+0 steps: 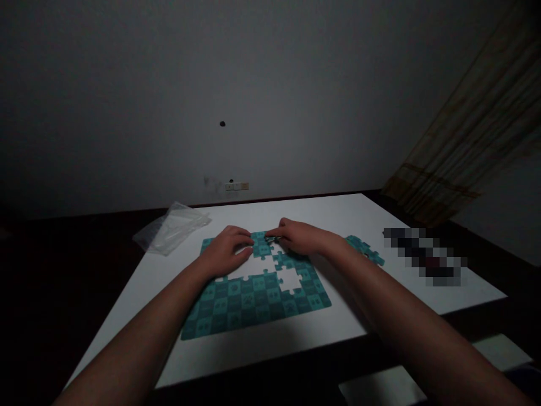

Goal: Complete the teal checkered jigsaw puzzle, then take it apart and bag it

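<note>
A teal checkered jigsaw puzzle (249, 301) lies partly assembled on the white table, with gaps in its middle and right side where the tabletop shows. My left hand (228, 252) rests on its upper left part, thumb apart from the fingers, touching the pieces near the far edge. At the far edge, my right hand (298, 235) pinches a puzzle piece (274, 239), which looks tilted above the neighbouring pieces. The fingers partly cover that piece. Beyond my right forearm sits a small heap of loose teal pieces (367, 251), partly hidden by the arm.
A crumpled clear plastic bag (175, 228) lies at the table's (338, 211) left far corner, overhanging the edge. On the right is a blurred-out dark object (422, 256). Behind stands a grey wall (296, 113) with a socket strip (236, 186); a curtain (460, 135) hangs right.
</note>
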`<state>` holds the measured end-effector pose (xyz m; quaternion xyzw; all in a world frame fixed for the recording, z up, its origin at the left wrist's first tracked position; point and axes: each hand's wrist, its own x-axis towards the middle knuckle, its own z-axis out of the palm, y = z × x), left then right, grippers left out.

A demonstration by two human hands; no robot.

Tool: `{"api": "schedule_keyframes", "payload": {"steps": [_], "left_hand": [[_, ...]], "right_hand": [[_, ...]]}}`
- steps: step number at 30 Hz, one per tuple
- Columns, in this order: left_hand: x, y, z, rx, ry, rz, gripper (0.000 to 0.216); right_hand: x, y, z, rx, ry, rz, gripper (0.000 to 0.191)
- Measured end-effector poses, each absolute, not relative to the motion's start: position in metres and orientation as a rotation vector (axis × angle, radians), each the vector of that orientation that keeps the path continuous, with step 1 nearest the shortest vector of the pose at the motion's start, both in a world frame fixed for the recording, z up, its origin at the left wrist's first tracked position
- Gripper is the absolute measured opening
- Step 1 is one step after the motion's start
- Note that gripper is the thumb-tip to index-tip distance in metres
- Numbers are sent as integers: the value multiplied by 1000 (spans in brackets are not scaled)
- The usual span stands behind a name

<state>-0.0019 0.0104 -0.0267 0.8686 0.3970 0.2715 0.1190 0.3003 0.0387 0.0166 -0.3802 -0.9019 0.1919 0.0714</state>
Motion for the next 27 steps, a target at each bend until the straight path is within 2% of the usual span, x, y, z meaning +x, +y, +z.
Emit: {"api": "schedule_keyframes", "payload": {"steps": [5, 10, 16, 22, 27], "left_hand": [[-7, 8, -26, 2509, 1222, 714, 28], [-6, 9, -26, 2485, 1257, 679, 28], [-6, 10, -24, 2459, 1270, 664, 31], [-7, 11, -21, 2475, 1265, 681, 32], [-7, 12, -20, 2463, 1266, 672, 32]], "right_hand": [[292, 55, 9, -1035, -2682, 798, 62], [308, 53, -1, -1017, -2387, 1058, 49], [310, 50, -13, -1155, -2129, 1243, 64], [307, 48, -7, -1179, -2079, 1243, 56], [311, 50, -7, -1066, -1986, 1445, 41]]}}
